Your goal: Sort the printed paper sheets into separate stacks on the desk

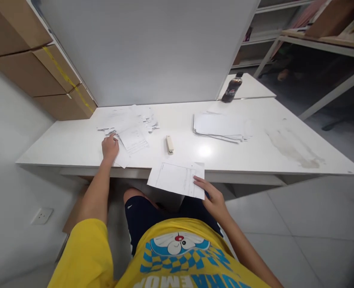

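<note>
My right hand (213, 199) grips a printed sheet of paper (174, 178) by its right edge, holding it over the front edge of the table. Fingers of my left hand (110, 147) are bent at the near left side of a messy paper pile (123, 120); what lies under the fingertips is too small to make out. Beside that hand, a loose printed sheet (133, 141) lies askew on the pile's near side. Between the piles rests a cream stapler (169, 145), touched by neither hand. A neater stack of papers (217, 125) lies to the right.
A dark soda bottle (232, 88) stands at the back right of the white table (179, 116). Cardboard boxes (54, 76) are stacked at the left, against a grey-white panel (147, 48). A grey smudge (297, 148) marks the table's right side.
</note>
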Available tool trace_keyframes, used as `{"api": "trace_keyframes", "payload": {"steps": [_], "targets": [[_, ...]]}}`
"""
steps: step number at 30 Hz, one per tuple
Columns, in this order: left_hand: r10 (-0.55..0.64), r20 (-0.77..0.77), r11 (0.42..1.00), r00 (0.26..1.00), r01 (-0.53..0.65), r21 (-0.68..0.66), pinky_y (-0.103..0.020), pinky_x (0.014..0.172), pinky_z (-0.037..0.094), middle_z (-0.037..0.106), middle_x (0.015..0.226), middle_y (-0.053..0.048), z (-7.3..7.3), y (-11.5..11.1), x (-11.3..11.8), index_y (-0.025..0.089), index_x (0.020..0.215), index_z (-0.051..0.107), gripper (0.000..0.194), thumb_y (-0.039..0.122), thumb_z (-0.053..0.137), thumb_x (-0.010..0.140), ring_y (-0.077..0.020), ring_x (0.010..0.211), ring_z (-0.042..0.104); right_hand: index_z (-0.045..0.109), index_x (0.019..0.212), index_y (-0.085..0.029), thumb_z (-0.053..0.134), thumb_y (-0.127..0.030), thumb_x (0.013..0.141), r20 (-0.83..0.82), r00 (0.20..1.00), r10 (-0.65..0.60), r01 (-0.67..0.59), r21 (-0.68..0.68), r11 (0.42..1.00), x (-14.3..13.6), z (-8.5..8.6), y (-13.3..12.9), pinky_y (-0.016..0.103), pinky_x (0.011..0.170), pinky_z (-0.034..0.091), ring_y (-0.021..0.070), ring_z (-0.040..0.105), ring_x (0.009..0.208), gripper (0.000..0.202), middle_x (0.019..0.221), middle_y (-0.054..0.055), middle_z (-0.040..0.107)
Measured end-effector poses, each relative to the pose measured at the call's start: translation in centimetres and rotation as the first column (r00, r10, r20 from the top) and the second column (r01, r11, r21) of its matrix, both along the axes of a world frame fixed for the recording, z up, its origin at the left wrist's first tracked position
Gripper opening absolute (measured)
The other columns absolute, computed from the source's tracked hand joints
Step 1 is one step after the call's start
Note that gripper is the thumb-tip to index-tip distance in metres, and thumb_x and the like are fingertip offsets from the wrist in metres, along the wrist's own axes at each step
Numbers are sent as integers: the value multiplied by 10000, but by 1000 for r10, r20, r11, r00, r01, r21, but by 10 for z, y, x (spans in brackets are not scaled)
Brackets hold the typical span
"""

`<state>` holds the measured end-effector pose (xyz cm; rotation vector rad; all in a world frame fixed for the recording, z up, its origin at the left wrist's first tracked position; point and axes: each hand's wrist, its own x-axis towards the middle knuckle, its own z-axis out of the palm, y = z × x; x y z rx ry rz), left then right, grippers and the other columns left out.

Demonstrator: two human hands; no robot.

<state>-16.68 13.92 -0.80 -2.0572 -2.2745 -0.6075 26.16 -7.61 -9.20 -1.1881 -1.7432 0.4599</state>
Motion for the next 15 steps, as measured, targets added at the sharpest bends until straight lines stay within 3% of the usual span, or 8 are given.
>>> {"api": "trace_keyframes", "payload": {"steps": [3,6,9,12,15], "targets": [[-108,18,993,994,109,-56,-336,1068,337,665,1140,-45,7,1,9,92,1419,382,454,193,452,982,-211,1192,472,675,1183,-268,477,-173,903,-65,998,17,-21,-71,997,-10,-6,4,439,1010,532,234,629,1201,356,1303,64,659],[-169,38,973,985,173,-153,-338,1031,391,609,1299,-107,6,4,24,52,1435,363,463,286,337,1037,-213,1191,517,681,1173,-271,460,-169,897,-91,995,50,-61,-119,991,-22,-10,10,452,1028,516,236,616,1219,368,1317,59,649],[-272,20,933,962,268,-240,-428,1151,268,415,1525,-139,-2,0,52,101,1464,389,598,446,470,982,-313,1406,343,683,1181,-281,455,-169,894,-88,992,94,-108,-168,980,-32,-12,13,463,1057,491,241,596,1245,383,1350,50,626],[-504,-28,818,863,467,-337,-490,1218,67,195,1632,-93,-9,-21,89,205,1512,355,835,585,645,828,-366,1509,56,673,1220,-297,463,-182,901,-102,986,132,-151,-211,966,-36,-11,12,466,1087,464,243,568,1279,399,1392,40,593],[-691,-35,664,722,614,-428,-543,1209,74,137,1634,-125,-14,-53,125,195,1559,236,958,669,601,811,-379,1508,61,631,1300,-315,508,-242,915,-169,970,177,-217,-258,941,-37,-8,12,482,1119,425,254,508,1339,410,1445,36,541]]}}
